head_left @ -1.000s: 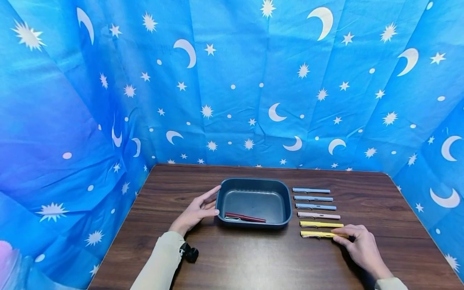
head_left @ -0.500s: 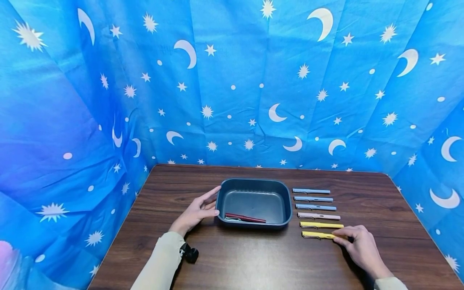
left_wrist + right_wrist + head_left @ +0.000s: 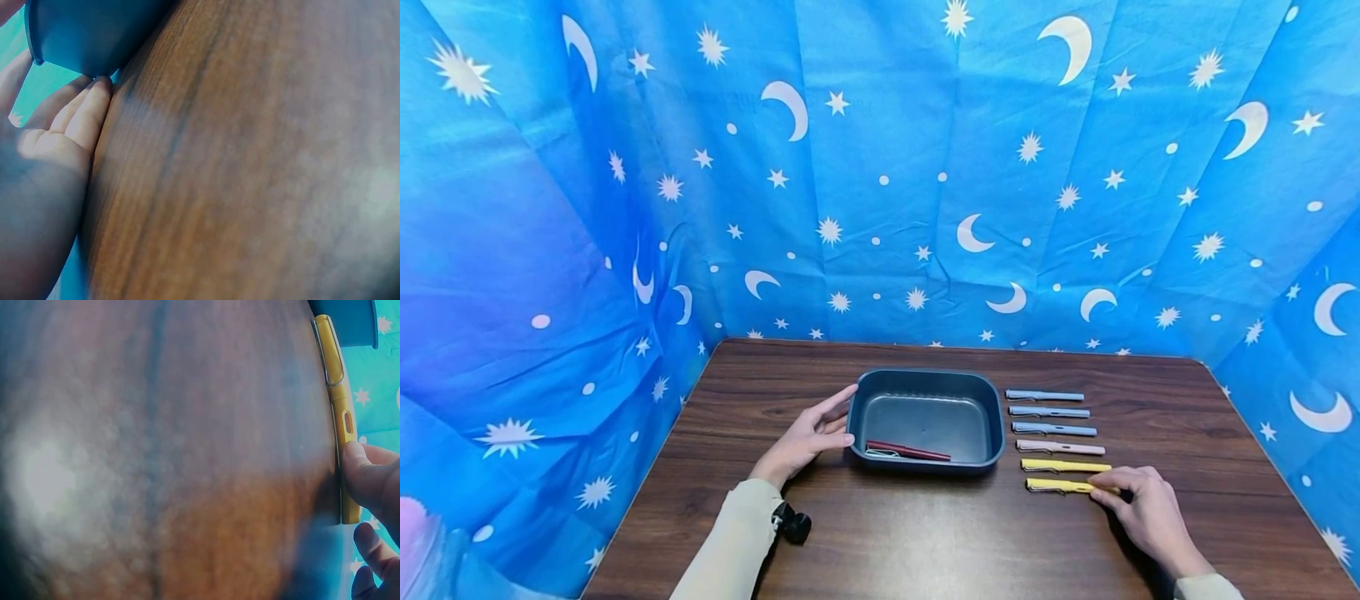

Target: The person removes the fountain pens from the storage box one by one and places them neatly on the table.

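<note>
In the head view a dark blue-grey rectangular box (image 3: 927,417) stands on the wooden table, with a dark red pen (image 3: 917,452) lying inside along its near wall. My left hand (image 3: 801,442) rests against the box's left end, thumb at the near corner and fingers stretched along the side. To the right of the box, pens lie in a column. My right hand (image 3: 1146,504) pinches the right end of the nearest yellow pen (image 3: 1060,486) between thumb and fingers. The right wrist view also shows this yellow pen (image 3: 340,394), its clip pointing away from the hand.
Behind that pen lie another yellow pen (image 3: 1063,466), a pale pink pen (image 3: 1062,447) and three light blue pens, the middle one (image 3: 1048,412) among them. A blue curtain (image 3: 880,208) with moons and stars hangs behind the table (image 3: 917,542).
The nearest yellow pen has slid slightly to the right in my right hand's pinch. My left hand and the box have stayed in place.
</note>
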